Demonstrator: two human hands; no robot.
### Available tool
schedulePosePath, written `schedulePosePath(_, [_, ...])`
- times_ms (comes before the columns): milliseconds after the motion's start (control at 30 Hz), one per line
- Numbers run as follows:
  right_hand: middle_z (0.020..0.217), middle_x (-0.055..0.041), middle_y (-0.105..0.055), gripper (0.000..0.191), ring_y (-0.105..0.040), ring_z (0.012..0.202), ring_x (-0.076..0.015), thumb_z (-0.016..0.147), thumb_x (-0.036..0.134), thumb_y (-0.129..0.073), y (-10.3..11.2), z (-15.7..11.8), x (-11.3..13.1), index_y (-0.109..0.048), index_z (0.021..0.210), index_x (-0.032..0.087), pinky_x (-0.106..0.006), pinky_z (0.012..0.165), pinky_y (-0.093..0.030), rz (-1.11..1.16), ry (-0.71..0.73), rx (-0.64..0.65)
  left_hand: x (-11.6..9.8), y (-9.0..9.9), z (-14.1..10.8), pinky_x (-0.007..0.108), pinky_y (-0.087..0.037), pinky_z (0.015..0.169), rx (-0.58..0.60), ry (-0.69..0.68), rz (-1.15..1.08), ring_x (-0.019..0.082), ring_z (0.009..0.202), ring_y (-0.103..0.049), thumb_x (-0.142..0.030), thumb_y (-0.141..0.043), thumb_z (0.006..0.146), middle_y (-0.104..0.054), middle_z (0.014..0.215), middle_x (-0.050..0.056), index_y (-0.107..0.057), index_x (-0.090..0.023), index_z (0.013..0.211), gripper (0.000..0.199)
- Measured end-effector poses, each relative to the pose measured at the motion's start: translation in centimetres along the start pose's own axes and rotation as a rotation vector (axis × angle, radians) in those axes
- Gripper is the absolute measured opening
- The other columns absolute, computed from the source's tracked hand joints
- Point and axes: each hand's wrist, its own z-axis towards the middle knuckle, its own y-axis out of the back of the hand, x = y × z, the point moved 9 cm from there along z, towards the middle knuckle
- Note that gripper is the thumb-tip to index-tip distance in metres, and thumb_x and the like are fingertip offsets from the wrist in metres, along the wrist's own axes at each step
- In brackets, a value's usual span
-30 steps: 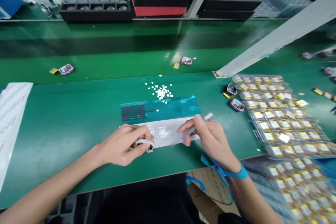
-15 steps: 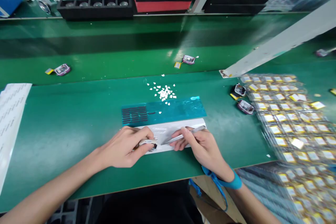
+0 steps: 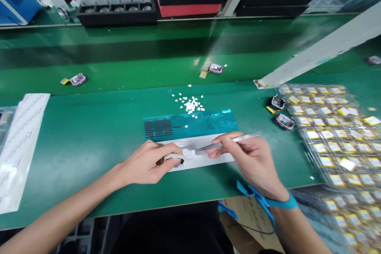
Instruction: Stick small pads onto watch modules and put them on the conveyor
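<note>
One green table, bearing a white sheet below a translucent blue strip. Two hands: right, fingers pinched round slim metal tweezers, tip at sheet; left, curled, gripping a small white-rimmed device.

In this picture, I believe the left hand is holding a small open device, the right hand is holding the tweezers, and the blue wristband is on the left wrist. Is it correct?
Not quite: the head view shows the blue wristband on the right wrist. The left hand does hold the small open device, and the right hand the tweezers.
</note>
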Motion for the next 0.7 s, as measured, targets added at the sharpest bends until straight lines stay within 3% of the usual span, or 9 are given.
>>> schedulePosePath(100, [0.069,-0.0024,-0.074,0.025,-0.075,0.061,-0.0215,0.097,0.045,-0.067,1.1,0.6,4.9,-0.073,0.082,0.026,-0.035,0.059,-0.066,-0.028,0.218,-0.230,-0.3,1.5,-0.3,0.021,-0.053,0.050,-0.198,0.005,-0.165,0.014,0.056,-0.073,-0.024,-0.059,0.099,-0.082,0.087,0.007,-0.075,-0.016,0.108,0.020])
schedulePosePath(167, [0.071,-0.0022,-0.074,0.022,-0.076,0.066,-0.0226,0.100,0.042,-0.064,0.8,1.2,7.0,-0.071,0.086,0.027,-0.036,0.058,-0.066,-0.002,0.312,-0.306,0.5,2.4,-0.6,0.021,-0.058,0.050,-0.318,0.108,-0.276,0.017,0.062,-0.078,-0.025,-0.061,0.098,-0.082,0.094,0.009,-0.077,-0.016,0.107,0.020])
schedulePosePath(300, [0.074,-0.0021,-0.075,0.025,-0.076,0.063,-0.0202,0.102,0.041,-0.060,-2.5,3.3,6.8,-0.068,0.087,0.023,-0.031,0.054,-0.065,0.046,0.329,-0.113,2.2,2.6,-0.8,0.024,-0.065,0.059,-0.394,0.292,-0.514,0.022,0.071,-0.081,-0.025,-0.066,0.095,-0.081,0.086,0.009,-0.073,-0.012,0.119,0.028])
schedulePosePath(433, [0.078,-0.0035,-0.077,0.032,-0.076,0.065,-0.0181,0.102,0.047,-0.058,-4.7,3.9,4.3,-0.070,0.086,0.022,-0.031,0.063,-0.067,0.017,0.240,0.049,2.4,2.3,-0.5,0.030,-0.068,0.078,-0.384,0.290,-0.644,0.023,0.086,-0.081,-0.016,-0.071,0.088,-0.082,0.097,0.009,-0.064,-0.011,0.131,0.045])
schedulePosePath(567, [0.081,-0.0026,-0.077,0.035,-0.075,0.065,-0.0151,0.103,0.048,-0.056,-6.0,3.7,3.3,-0.074,0.084,0.023,-0.027,0.062,-0.065,0.002,0.212,0.169,2.1,2.0,-0.4,0.031,-0.069,0.074,-0.373,0.280,-0.649,0.024,0.083,-0.081,-0.014,-0.071,0.087,-0.082,0.099,0.009,-0.064,-0.013,0.130,0.044])
schedulePosePath(700, [0.083,-0.0034,-0.077,0.037,-0.073,0.061,-0.0131,0.104,0.046,-0.054,-6.2,3.8,3.2,-0.075,0.087,0.021,-0.024,0.057,-0.063,0.008,0.219,0.176,1.5,2.1,-0.5,0.029,-0.069,0.072,-0.386,0.255,-0.649,0.024,0.083,-0.081,-0.011,-0.070,0.086,-0.082,0.099,0.008,-0.065,-0.014,0.127,0.041])
